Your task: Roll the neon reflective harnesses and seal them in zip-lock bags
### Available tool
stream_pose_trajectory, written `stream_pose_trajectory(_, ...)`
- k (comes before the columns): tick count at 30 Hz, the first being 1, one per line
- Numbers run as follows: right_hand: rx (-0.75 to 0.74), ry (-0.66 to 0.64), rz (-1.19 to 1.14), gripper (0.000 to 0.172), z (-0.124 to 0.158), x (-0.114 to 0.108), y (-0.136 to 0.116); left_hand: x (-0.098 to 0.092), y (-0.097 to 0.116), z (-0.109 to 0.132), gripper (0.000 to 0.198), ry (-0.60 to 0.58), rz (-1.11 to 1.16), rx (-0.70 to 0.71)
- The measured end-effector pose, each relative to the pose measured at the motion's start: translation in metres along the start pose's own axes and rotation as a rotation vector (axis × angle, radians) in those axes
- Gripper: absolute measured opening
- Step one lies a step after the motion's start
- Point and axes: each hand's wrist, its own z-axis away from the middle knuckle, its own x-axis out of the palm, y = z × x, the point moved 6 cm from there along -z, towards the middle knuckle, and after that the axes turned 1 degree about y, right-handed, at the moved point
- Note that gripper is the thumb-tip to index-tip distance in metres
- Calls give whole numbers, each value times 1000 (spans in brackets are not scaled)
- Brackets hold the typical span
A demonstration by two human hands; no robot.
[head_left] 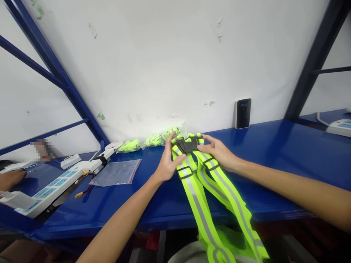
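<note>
A neon-yellow reflective vest (196,197) of elastic straps with grey stripes hangs over the table's front edge. Its black buckle (188,144) is joined and lies between my hands. My left hand (169,159) grips the strap on the buckle's left side, thumb in front and fingers behind. On the other side, my right hand (216,149) pinches the strap by the buckle's right end. Below the hands, a black strap slider (185,172) sits on the left strap and another slider (211,164) on the right one. The lower straps drop toward my lap.
Bagged neon-yellow bundles (131,145) lie along the wall. A clear zip bag (117,172) is left of my hands, beside a long white power strip (59,186) and yellow connectors (79,195). A black-faced device (243,113) stands at right. Another person's hand (12,179) is far left.
</note>
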Motion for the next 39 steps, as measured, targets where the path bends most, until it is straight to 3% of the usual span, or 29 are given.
stream_pose_trajectory(3,48,56,-58,70,0,-3,-1,1,5,3,73,-28,-372,136)
stream_pose_trajectory(6,76,33,-108,61,2,0,-2,2,5,3,70,-45,-401,139)
stream_pose_trajectory(9,80,-11,-106,66,4,5,0,-1,1,0,69,16,-209,39)
stream_pose_trajectory(14,32,-210,-69,102,8,15,2,-5,-21,-6,51,133,196,-219)
stream_pose_trajectory(16,28,-237,-87,104,8,16,2,-7,-27,-6,51,185,350,-294)
stream_pose_trajectory(19,61,-227,-199,83,8,17,2,-3,-30,-4,64,178,559,-415)
stream_pose_trajectory(23,197,-195,-288,30,6,15,7,9,-25,-1,49,82,656,-490)
stream_pose_trajectory(25,245,-169,-268,20,5,13,10,15,-20,-3,48,61,697,-472)
stream_pose_trajectory(31,92,-191,-287,21,3,15,-19,31,14,-24,55,-24,710,-418)
stream_pose_trajectory(34,48,-272,-279,20,7,20,-46,34,47,-36,59,-93,649,-385)
stream_pose_trajectory(39,-20,-302,-186,28,17,23,-86,26,106,-46,53,-164,482,-233)
